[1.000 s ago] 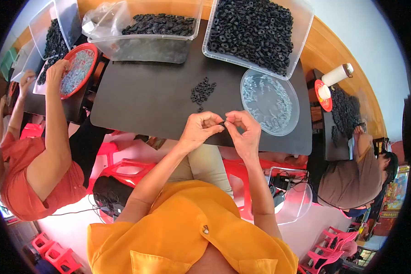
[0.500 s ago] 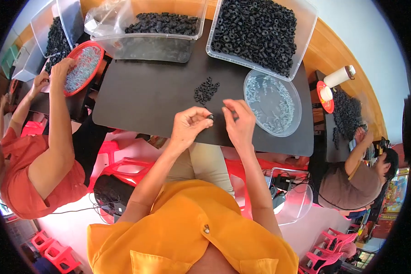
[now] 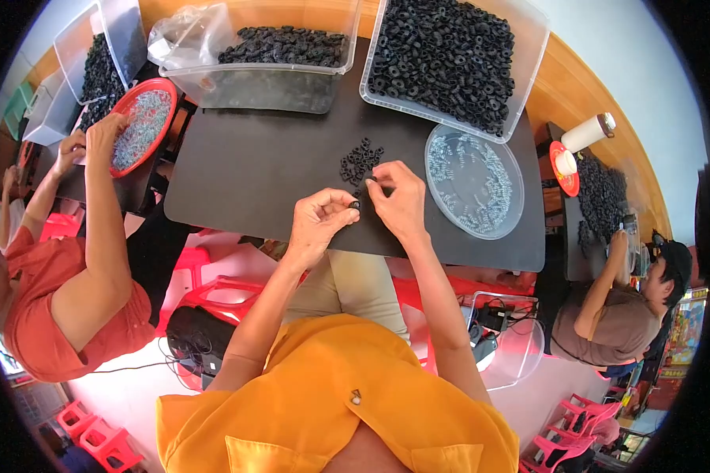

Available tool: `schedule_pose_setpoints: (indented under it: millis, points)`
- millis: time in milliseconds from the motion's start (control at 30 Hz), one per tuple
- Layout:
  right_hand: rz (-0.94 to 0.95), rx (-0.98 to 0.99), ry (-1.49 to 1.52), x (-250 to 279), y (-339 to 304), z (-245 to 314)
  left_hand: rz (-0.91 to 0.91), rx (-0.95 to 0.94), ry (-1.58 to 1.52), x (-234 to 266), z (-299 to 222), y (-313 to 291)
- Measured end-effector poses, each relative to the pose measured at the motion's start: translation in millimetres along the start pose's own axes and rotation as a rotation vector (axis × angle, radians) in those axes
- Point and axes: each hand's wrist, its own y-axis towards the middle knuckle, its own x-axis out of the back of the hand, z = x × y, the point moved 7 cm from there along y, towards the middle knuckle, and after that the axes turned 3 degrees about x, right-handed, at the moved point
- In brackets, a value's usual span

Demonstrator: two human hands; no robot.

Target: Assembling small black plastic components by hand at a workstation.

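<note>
A small black ring-shaped part is pinched between the thumb and fingers of my left hand, above the near edge of the dark table. My right hand is just beside it, its fingertips closed around a small black piece that is partly hidden by the fingers. Just beyond the right fingertips lies a loose pile of black rings. To the right of that hand, a round clear plastic lid holds many small clear pieces.
At the back of the table stand a clear bin and another clear bin, both with black parts. A person at left reaches over a red basket. Another person works at right near a white flask.
My right hand has moved left and away from me to the near side of the pile, and its fingers have closed. My left hand has shifted slightly left, still pinching its black ring.
</note>
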Motion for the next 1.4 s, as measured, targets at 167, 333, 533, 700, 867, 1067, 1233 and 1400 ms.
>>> schedule_pose_setpoints:
  millis: [167, 333, 533, 700, 867, 1067, 1233, 1400]
  points:
    - [-0.073, -0.274, 0.423, 14, -20, -17, 0.021, 0.013, -0.004, -2, 0, 0]
    - [-0.201, -0.364, 0.695, 38, -39, -14, 0.073, 0.055, -0.05, -20, -2, 5]
    - [-0.139, -0.317, 0.654, 54, -46, -7, 0.149, 0.068, -0.048, -44, 3, 9]
    - [-0.033, -0.467, 0.743, 51, -53, -6, 0.175, 0.08, -0.027, -43, 14, 8]
    - [0.036, -0.384, 0.647, 48, -50, -5, 0.184, 0.075, -0.022, -42, 15, 7]
    - [0.079, -0.345, 0.572, 44, -50, -3, 0.199, 0.052, -0.014, -41, 14, 6]
    - [0.107, -0.342, 0.444, 45, -50, -3, 0.21, 0.04, 0.037, -41, 16, 6]
    - [0.138, -0.257, 0.226, 47, -47, 10, 0.204, 0.0, 0.096, -41, 11, 5]
